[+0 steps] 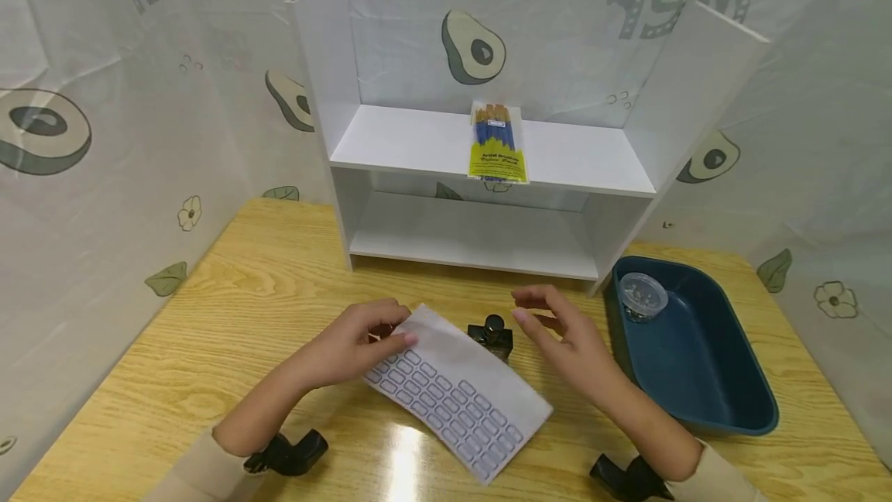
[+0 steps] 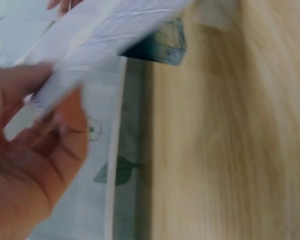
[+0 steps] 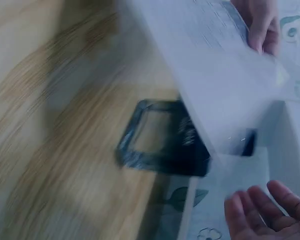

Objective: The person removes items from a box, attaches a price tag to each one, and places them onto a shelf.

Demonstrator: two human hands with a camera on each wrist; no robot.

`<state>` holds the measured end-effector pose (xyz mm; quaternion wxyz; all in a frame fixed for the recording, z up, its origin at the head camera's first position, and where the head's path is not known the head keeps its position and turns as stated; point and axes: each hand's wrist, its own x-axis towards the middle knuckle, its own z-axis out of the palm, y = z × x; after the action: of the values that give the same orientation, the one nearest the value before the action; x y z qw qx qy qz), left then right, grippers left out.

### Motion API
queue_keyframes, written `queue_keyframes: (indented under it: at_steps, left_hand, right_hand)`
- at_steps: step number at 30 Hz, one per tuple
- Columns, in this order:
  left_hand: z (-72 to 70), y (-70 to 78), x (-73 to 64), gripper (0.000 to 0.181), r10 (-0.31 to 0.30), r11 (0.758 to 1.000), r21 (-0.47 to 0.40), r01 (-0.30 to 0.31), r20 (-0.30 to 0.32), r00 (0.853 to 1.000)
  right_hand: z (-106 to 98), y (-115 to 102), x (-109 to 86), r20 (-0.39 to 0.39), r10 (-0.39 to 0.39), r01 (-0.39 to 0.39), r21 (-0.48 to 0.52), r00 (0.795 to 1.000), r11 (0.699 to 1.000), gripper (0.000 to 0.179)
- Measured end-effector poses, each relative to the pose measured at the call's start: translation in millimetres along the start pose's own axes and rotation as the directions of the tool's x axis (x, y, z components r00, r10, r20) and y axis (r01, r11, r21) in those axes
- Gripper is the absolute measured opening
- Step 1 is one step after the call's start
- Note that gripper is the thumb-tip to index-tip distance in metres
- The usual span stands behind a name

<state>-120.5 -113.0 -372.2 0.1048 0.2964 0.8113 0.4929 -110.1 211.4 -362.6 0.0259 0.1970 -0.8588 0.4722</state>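
Observation:
A white sheet of blue-outlined label stickers [image 1: 453, 397] slants over the table in the head view, some of its upper part bare. My left hand [image 1: 362, 339] pinches it near its upper left corner, thumb on the printed face. To its right, my right hand [image 1: 571, 343] hovers apart from the sheet with loosely bent fingers and holds nothing. Between the hands stands a small dark glass bottle [image 1: 498, 337] with a round black cap, its lower part hidden by the sheet. The right wrist view shows the same bottle [image 3: 165, 162], squarish with dark edges, blurred.
A white two-level shelf [image 1: 474, 242] stands at the back. On its upper board lies a pack of artist brushes [image 1: 497, 146], overhanging the front edge. A dark blue tray [image 1: 697, 362] on the right holds a clear round tub [image 1: 643, 293] with small pieces.

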Motion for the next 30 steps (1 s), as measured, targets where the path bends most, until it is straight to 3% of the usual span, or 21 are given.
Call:
queue_keyframes:
  at_steps: [3,6,14,17,19,22,24,27,30]
  left_hand:
    - [-1.5,6.4,3.9,0.01,-0.037,0.992,-0.124,0.025,-0.097,0.995]
    - [-2.2,9.9,5.7,0.016,-0.102,0.965,-0.255,0.063,-0.147,0.984]
    - [-2.2,18.2,5.7,0.036,-0.192,0.888,-0.448,0.098,-0.169,0.967]
    - [-1.8,23.4,5.2,0.04,-0.154,0.866,-0.498,0.047,-0.177,0.972]
    - [-0.8,24.3,5.4,0.044,-0.077,0.851,-0.525,-0.026,-0.174,0.982]
    - [4.1,24.4,6.7,0.044,0.073,0.813,-0.564,-0.143,-0.145,0.987]
    - [11.1,25.3,8.8,0.042,0.117,0.787,-0.593,-0.167,-0.123,0.986]
    - [24.5,31.3,13.0,0.046,0.094,0.775,-0.615,-0.145,-0.115,0.989]
    - [36.6,38.8,18.6,0.046,0.003,0.778,-0.624,-0.074,-0.114,0.994]
  right_hand:
    - [-5,-10,0.5,0.027,0.038,-0.041,0.121,0.999,0.992,0.027]
    - [-10,-19,1.4,0.048,0.08,-0.087,0.189,0.996,0.978,0.026]
    - [-24,-29,5.6,0.051,0.138,-0.146,0.19,0.989,0.971,0.026]
    - [-27,-31,8.1,0.014,0.182,-0.181,0.215,0.983,0.96,0.029]
    - [-27,-31,9.6,-0.02,0.226,-0.213,0.261,0.974,0.942,0.03]
    - [-26,-33,12.1,-0.053,0.296,-0.257,0.371,0.954,0.893,0.027]
    - [-24,-34,13.8,-0.059,0.327,-0.27,0.439,0.943,0.857,0.023]
    - [-21,-36,16.0,-0.055,0.335,-0.266,0.49,0.941,0.83,0.017]
    - [-19,-39,17.5,-0.057,0.31,-0.249,0.468,0.949,0.848,0.018]
